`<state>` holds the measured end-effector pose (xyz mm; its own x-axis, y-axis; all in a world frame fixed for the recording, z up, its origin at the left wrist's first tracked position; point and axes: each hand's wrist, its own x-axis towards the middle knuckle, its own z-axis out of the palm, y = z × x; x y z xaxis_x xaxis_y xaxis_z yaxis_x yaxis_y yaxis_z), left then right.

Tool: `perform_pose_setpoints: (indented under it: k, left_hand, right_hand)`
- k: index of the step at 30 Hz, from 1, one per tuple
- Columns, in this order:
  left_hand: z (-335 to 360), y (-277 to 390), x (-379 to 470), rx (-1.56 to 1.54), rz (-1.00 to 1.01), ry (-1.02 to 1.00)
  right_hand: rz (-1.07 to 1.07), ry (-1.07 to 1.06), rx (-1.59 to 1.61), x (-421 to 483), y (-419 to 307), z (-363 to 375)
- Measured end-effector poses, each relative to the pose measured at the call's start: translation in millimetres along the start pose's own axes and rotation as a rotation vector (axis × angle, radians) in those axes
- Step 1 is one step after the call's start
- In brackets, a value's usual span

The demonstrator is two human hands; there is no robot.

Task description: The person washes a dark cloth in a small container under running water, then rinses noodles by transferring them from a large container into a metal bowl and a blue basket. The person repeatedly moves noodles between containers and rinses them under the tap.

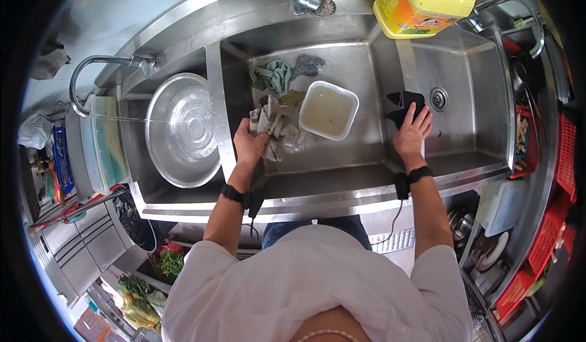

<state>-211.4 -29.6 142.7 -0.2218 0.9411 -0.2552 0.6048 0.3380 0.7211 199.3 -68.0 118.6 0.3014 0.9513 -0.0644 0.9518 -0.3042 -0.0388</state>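
Observation:
In the middle basin of a stainless steel sink (329, 163), my left hand (250, 144) grips a crumpled, dirty pale cloth (274, 124) near the left wall. My right hand (412, 131) lies flat, fingers spread, on a black cloth (403, 104) draped over the divider between the middle and right basins. Between my hands stands a square white plastic tub (328, 110) of cloudy liquid. Behind the pale cloth lie a green cloth (274, 76) and a grey mesh scouring pad (308, 64).
Water runs from the left faucet (98, 59) into a round metal basin (183, 131). A yellow detergent jug (423, 8) stands at the back, over the right divider. The right basin has a drain (438, 98). Red plastic baskets (545, 241) line the far right.

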Motion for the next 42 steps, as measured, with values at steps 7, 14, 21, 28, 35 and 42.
perform_pose_setpoints:
  k: [7,14,21,28,35,42]
  left_hand:
    - [34.7,47.3,-41.4,-0.433,0.195,-0.135]
    - [116.6,34.4,1.3,-0.159,0.456,-0.302]
    - [189.4,0.8,30.5,0.636,0.389,-0.702]
    - [235.9,-19.1,61.7,0.594,0.246,-0.784]
    - [206.4,9.7,54.4,0.392,0.218,-0.641]
    - [89.4,44.2,30.4,-0.035,0.134,-0.432]
  right_hand:
    - [-0.353,-0.103,0.648,-38.2,-95.5,15.8]
    - [-0.021,-0.547,1.096,-18.6,-115.1,68.5]
    - [-0.055,-0.305,0.765,-10.7,-143.6,128.0]
    - [0.104,-0.742,0.808,10.3,-148.3,160.2]
    - [0.098,-0.450,0.987,-12.1,-138.1,144.1]
    - [0.363,-0.750,1.577,-16.4,-128.2,114.9]
